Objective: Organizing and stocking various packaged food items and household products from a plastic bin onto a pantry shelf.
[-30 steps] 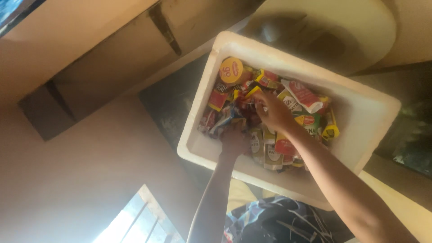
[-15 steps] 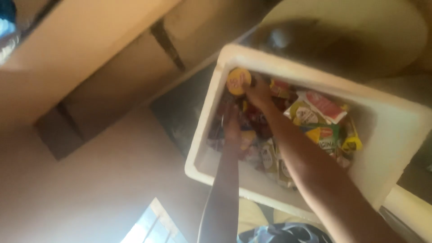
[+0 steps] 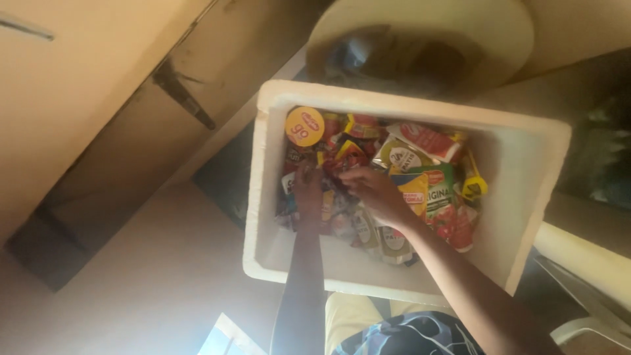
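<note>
A white foam box [image 3: 394,100] holds a heap of small food sachets in red, yellow and green. A round yellow lid [image 3: 305,126] lies in its far left corner. Both my hands are inside the box. My left hand [image 3: 307,190] presses down among the sachets at the left side, its fingers buried in them. My right hand [image 3: 376,192] is beside it at the middle of the heap, fingertips pinched on a small dark red sachet [image 3: 343,172]. A green and yellow packet [image 3: 439,192] lies just right of that hand.
A large pale round basin [image 3: 506,33] stands beyond the box. Wooden boards [image 3: 98,98] with a dark metal bracket [image 3: 181,92] fill the left. A white plastic edge [image 3: 582,260] is at the right. Patterned cloth [image 3: 407,335] shows at the bottom.
My right hand has come back from the yellow lid in the corner to the middle of the heap. The left hand stays among the sachets. The view has shifted closer to the box.
</note>
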